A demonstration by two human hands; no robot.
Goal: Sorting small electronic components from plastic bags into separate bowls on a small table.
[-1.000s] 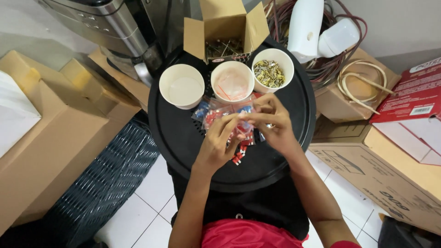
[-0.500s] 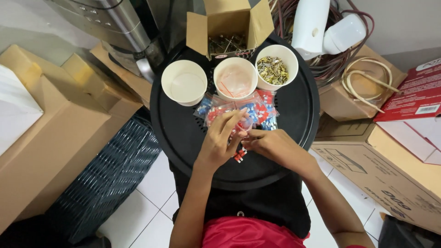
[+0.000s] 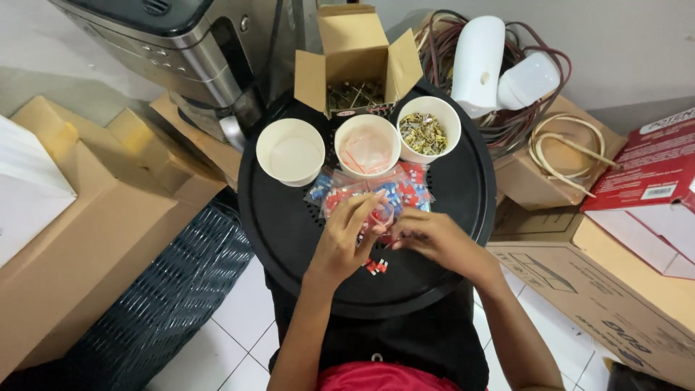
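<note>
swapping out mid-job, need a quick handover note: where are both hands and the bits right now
Left hand: fingers on a small clear bag in the pile of packets.
Right hand: pinching the same spot beside it, contents hidden.
Three paper cups on the black round tray: left cup empty, middle cup holds clear bags, right cup holds brass-coloured small parts.
Open cardboard box behind holds more parts.
Left: most packets still piled; a few red-and-white bits loose.

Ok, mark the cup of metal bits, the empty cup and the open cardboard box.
cup of metal bits point(image 3: 428, 134), head view, on its contents
empty cup point(image 3: 291, 153), head view, inside bottom
open cardboard box point(image 3: 352, 43), head view, rear flap
</note>
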